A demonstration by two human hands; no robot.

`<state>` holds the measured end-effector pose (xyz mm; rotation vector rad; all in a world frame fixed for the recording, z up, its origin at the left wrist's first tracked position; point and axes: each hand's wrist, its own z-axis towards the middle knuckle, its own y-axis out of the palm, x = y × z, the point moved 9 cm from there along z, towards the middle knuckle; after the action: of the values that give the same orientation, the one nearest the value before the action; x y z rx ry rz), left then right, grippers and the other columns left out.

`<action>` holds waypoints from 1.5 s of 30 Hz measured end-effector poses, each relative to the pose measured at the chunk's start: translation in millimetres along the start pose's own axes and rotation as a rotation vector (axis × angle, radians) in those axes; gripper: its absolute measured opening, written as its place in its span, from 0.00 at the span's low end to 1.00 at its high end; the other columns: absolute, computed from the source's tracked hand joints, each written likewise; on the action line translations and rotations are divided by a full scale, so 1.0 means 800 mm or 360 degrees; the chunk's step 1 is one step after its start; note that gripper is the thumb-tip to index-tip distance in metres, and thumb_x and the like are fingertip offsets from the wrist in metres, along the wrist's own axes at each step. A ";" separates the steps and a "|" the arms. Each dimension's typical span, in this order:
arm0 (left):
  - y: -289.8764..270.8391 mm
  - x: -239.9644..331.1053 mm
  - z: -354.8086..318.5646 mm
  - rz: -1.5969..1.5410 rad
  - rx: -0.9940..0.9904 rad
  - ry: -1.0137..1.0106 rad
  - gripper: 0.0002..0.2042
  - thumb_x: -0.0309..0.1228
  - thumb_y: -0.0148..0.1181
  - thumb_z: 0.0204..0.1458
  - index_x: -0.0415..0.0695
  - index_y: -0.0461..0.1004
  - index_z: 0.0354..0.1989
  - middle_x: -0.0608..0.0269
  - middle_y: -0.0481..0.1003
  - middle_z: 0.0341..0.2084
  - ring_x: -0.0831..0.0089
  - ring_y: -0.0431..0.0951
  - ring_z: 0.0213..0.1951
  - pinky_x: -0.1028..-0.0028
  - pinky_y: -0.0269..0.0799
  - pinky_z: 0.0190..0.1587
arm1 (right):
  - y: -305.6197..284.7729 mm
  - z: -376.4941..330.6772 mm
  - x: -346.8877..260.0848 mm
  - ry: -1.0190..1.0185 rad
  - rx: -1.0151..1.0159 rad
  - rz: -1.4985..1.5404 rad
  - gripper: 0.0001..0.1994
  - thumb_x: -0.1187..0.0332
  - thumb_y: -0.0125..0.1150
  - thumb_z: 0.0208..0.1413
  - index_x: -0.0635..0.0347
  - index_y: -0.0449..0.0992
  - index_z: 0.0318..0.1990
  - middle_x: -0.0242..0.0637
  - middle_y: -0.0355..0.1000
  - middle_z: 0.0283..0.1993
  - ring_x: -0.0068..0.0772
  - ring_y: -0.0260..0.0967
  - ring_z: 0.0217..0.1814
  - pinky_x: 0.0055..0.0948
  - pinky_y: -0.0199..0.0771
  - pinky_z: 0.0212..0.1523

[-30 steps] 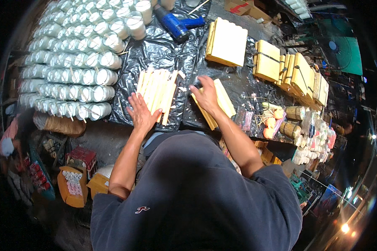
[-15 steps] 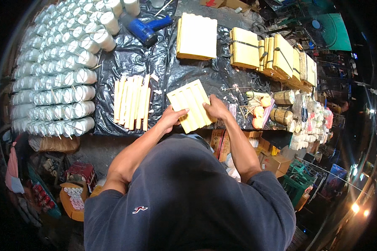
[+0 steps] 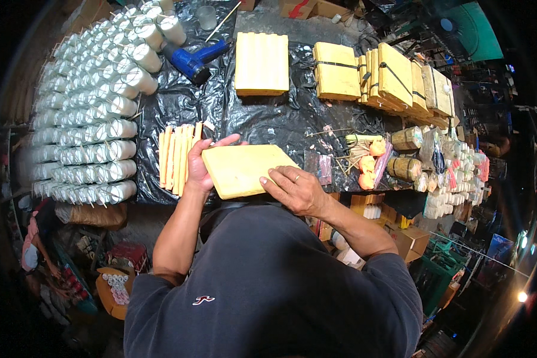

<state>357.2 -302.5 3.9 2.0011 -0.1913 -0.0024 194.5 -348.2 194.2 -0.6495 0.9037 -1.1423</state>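
Observation:
My left hand point(image 3: 201, 167) supports the left end of a thick yellow slab point(image 3: 244, 170), with its fingers stretched past the far edge. My right hand point(image 3: 295, 190) presses its fingers on the slab's near right part. The slab is tilted, and a smooth flat face shows. Just left of my left hand lies a row of pale orange sticks point(image 3: 174, 158) on black plastic sheeting point(image 3: 212, 116). Beyond the slab stands a stack of similar yellow slabs point(image 3: 261, 62), its top one ridged.
Many white cylinders point(image 3: 116, 128) with thin sticks fill the left side. A blue heat gun point(image 3: 191, 62) lies at the back. Strapped yellow slabs point(image 3: 337, 71) stand back right. Orange lumps point(image 3: 367, 164) and bundled rolls point(image 3: 404, 169) lie at the right. Another person's arm point(image 3: 45, 253) shows far left.
The slab has turned over from its ridged face to a smooth one. My left hand has moved left and away from me, and my right hand has come over the slab's near side.

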 end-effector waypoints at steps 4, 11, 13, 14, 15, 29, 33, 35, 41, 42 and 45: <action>0.058 0.017 -0.042 0.0605 -0.0210 0.0314 0.38 0.60 0.49 0.68 0.34 0.70 0.67 0.47 0.73 0.65 0.54 0.74 0.64 0.56 0.61 0.72 | 0.010 -0.053 0.067 0.0620 0.0373 0.0263 0.27 0.83 0.66 0.45 0.67 0.78 0.58 0.52 0.80 0.47 0.53 0.80 0.43 0.41 0.85 0.44; 0.016 0.004 0.011 0.1284 0.0356 0.0893 0.14 0.32 0.56 0.71 0.33 0.75 0.57 0.57 0.81 0.50 0.71 0.80 0.53 0.68 0.74 0.57 | 0.183 -0.176 0.146 0.2115 0.0771 0.1589 0.15 0.73 0.55 0.73 0.71 0.73 0.62 0.44 0.81 0.53 0.29 0.79 0.52 0.30 0.77 0.56; -0.039 0.008 0.038 0.1500 0.0651 0.0781 0.16 0.37 0.54 0.72 0.33 0.77 0.52 0.55 0.82 0.46 0.71 0.80 0.49 0.67 0.74 0.54 | 0.219 -0.205 0.135 0.2252 0.0939 0.1792 0.14 0.74 0.54 0.73 0.71 0.74 0.60 0.41 0.81 0.53 0.27 0.78 0.52 0.29 0.76 0.57; -0.077 0.013 0.053 0.1605 0.0792 0.0718 0.18 0.39 0.53 0.73 0.33 0.78 0.50 0.54 0.82 0.44 0.71 0.80 0.48 0.67 0.75 0.52 | 0.224 -0.212 0.127 0.2282 0.1001 0.1716 0.13 0.74 0.56 0.72 0.70 0.75 0.59 0.41 0.82 0.51 0.28 0.78 0.52 0.31 0.77 0.56; -0.129 0.026 0.066 0.2053 0.1038 0.0589 0.24 0.46 0.52 0.72 0.32 0.80 0.44 0.54 0.82 0.39 0.72 0.79 0.41 0.65 0.74 0.47 | 0.244 -0.240 0.127 0.2353 0.0775 0.1360 0.13 0.72 0.59 0.70 0.68 0.76 0.58 0.46 0.83 0.50 0.35 0.80 0.50 0.35 0.77 0.54; -0.056 -0.041 0.090 0.2366 0.0743 0.0303 0.26 0.49 0.51 0.72 0.33 0.81 0.46 0.54 0.83 0.33 0.70 0.78 0.34 0.64 0.75 0.41 | 0.180 -0.173 0.198 0.1805 0.0062 0.0759 0.22 0.51 0.69 0.61 0.62 0.85 0.51 0.51 0.84 0.42 0.55 0.82 0.45 0.46 0.79 0.54; -0.053 -0.035 0.093 0.2539 0.0725 0.0235 0.27 0.49 0.52 0.71 0.31 0.80 0.43 0.51 0.82 0.32 0.67 0.77 0.35 0.61 0.73 0.42 | 0.190 -0.198 0.212 0.2020 0.0333 0.0774 0.16 0.56 0.66 0.64 0.61 0.88 0.42 0.50 0.84 0.39 0.52 0.83 0.43 0.42 0.82 0.48; -0.062 -0.030 0.092 0.2691 0.0812 0.0259 0.27 0.49 0.53 0.70 0.30 0.79 0.41 0.47 0.82 0.32 0.62 0.78 0.35 0.59 0.73 0.44 | 0.168 -0.252 0.222 0.2301 0.0557 0.0491 0.11 0.64 0.65 0.64 0.61 0.86 0.43 0.48 0.84 0.39 0.53 0.82 0.41 0.45 0.80 0.46; -0.094 -0.048 0.097 0.1935 0.0917 0.0158 0.25 0.48 0.54 0.71 0.32 0.80 0.44 0.55 0.82 0.35 0.69 0.78 0.36 0.64 0.74 0.42 | 0.091 -0.375 0.202 0.2581 -0.0346 -0.0569 0.45 0.50 0.82 0.46 0.63 0.66 0.66 0.52 0.75 0.55 0.59 0.72 0.60 0.54 0.71 0.59; -0.097 -0.050 0.099 0.1957 0.0938 0.0146 0.25 0.47 0.54 0.71 0.32 0.80 0.45 0.58 0.82 0.36 0.71 0.78 0.35 0.66 0.74 0.41 | 0.096 -0.388 0.202 0.2606 -0.0285 -0.0414 0.44 0.50 0.82 0.46 0.64 0.66 0.66 0.53 0.75 0.56 0.58 0.73 0.60 0.54 0.70 0.59; -0.101 -0.062 0.102 0.1840 0.0932 0.0059 0.25 0.47 0.54 0.71 0.31 0.80 0.47 0.57 0.82 0.37 0.71 0.78 0.35 0.66 0.75 0.41 | 0.111 -0.408 0.212 0.2603 -0.0067 0.0082 0.37 0.56 0.81 0.47 0.64 0.71 0.60 0.56 0.80 0.49 0.60 0.78 0.52 0.53 0.74 0.53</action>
<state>312.1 -336.2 -108.2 2.1606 -1.4190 0.9061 -20.1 -480.1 -87.8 0.4807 2.2593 -1.5171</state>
